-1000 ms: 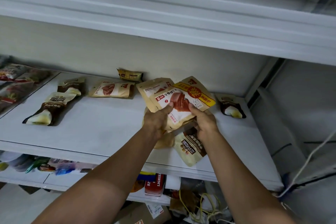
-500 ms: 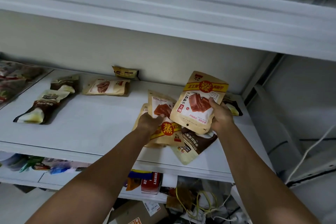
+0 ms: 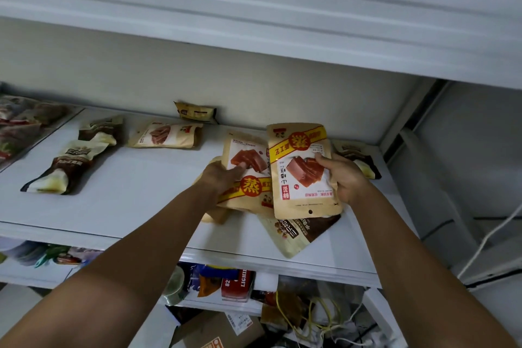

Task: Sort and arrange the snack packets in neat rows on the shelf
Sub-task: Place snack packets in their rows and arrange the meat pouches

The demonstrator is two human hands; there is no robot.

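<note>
My right hand [image 3: 346,176] grips a tan snack packet with a yellow band and a meat picture [image 3: 302,172], held upside down just above the white shelf [image 3: 127,195]. My left hand [image 3: 221,178] holds a second, similar packet [image 3: 245,172] with its thumb on the front; more tan packets lie under it. A brown and cream packet [image 3: 299,233] lies beneath both, near the shelf's front edge. Another brown packet [image 3: 357,159] sits behind my right hand, partly hidden.
Two brown and cream packets [image 3: 66,167] lie in a row at the left. A tan packet [image 3: 166,135] and a small yellow packet [image 3: 195,111] sit near the back wall. More packets fill the neighbouring shelf [image 3: 19,124]. Below are boxes and cables [image 3: 296,316].
My hands have split the stack: the right hand has drawn one packet away and lowered it beside the packet in the left hand. The view has shifted slightly.
</note>
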